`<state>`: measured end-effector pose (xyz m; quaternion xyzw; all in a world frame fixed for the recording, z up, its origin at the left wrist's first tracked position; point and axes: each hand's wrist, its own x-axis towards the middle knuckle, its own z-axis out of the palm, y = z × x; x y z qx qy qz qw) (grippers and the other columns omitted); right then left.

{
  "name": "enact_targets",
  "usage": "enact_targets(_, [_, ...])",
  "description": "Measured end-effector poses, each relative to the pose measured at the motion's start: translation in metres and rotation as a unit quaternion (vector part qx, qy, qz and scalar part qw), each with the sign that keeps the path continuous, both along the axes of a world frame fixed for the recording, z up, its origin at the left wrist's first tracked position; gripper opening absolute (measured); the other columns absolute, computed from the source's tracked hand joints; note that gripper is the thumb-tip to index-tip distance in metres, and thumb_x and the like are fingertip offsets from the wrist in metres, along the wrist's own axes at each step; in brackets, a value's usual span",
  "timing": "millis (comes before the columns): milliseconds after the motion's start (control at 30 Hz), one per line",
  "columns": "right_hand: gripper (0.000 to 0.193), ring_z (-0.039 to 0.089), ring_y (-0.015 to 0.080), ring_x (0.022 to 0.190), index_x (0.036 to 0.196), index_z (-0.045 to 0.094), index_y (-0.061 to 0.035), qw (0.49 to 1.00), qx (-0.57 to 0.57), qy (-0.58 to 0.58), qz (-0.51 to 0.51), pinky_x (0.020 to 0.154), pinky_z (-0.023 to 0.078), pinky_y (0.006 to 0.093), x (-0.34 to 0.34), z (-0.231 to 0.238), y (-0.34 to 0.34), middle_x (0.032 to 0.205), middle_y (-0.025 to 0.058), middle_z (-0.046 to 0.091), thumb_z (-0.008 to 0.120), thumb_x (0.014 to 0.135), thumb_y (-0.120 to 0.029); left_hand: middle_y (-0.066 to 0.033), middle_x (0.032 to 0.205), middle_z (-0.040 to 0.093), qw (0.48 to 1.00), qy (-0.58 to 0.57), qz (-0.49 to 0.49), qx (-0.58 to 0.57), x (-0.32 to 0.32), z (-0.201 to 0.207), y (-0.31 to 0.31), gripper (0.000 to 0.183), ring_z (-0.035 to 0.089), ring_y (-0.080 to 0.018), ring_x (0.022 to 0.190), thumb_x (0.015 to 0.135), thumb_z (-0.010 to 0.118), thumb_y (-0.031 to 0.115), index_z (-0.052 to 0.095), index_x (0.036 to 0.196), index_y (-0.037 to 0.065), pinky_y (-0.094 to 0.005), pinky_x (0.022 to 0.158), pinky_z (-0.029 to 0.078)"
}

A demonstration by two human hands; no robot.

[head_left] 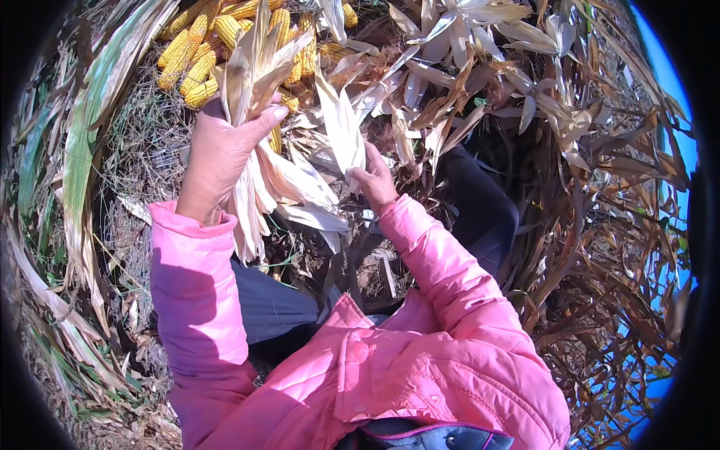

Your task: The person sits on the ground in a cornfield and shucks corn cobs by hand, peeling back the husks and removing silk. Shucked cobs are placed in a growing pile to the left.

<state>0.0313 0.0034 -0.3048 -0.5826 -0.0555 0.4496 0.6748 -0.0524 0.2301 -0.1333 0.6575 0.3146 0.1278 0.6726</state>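
Note:
My left hand [227,150] is closed round a bunch of dry corn husks [251,71], with the thumb pressed along the front. Pale husk leaves stick up above the fist and hang down below it. Whether an ear of corn is inside the bunch cannot be seen. To the right, my right hand [375,180] pinches the lower end of a whitish corn husk [341,127], which points upward. Just beyond my left hand lies a pile of husked yellow corn cobs [196,49].
Loose husks [469,22] lie heaped at the far right. Dry corn stalks and leaves [600,292] rise along the right side, and long green-and-tan leaves [90,120] line the left. My dark-trousered legs [480,210] are bent on either side of the litter-covered ground.

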Motion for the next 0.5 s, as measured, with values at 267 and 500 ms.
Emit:
enact_targets(267, [0.058, 0.056, 0.0096, 0.070, 0.142, 0.017, -0.0115, 0.997, 0.071, -0.003, 0.002, 0.052, 0.047, 0.0204, -0.013, 0.113, 0.037, 0.117, 0.0094, 0.049, 0.037, 0.089, 0.003, -0.0061, 0.092, 0.063, 0.985, -0.042, 0.010, -0.168, 0.009, 0.005, -0.016, 0.038, 0.060, -0.0114, 0.078, 0.076, 0.070, 0.003, 0.056, 0.111, -0.002, -0.0249, 0.070, 0.051])
enact_targets(500, [0.062, 0.057, 0.0153, 0.090, 0.133, 0.040, -0.0104, 0.952, 0.075, -0.280, 0.099, 0.076, 0.046, 0.0254, -0.016, 0.112, 0.043, 0.118, 0.0102, 0.052, 0.042, 0.077, 0.015, -0.0124, 0.112, 0.060, 0.971, -0.039, 0.022, -0.236, 0.011, 0.013, -0.013, 0.045, 0.059, -0.0152, 0.095, 0.078, 0.065, -0.001, 0.050, 0.121, -0.002, -0.0270, 0.087, 0.047])
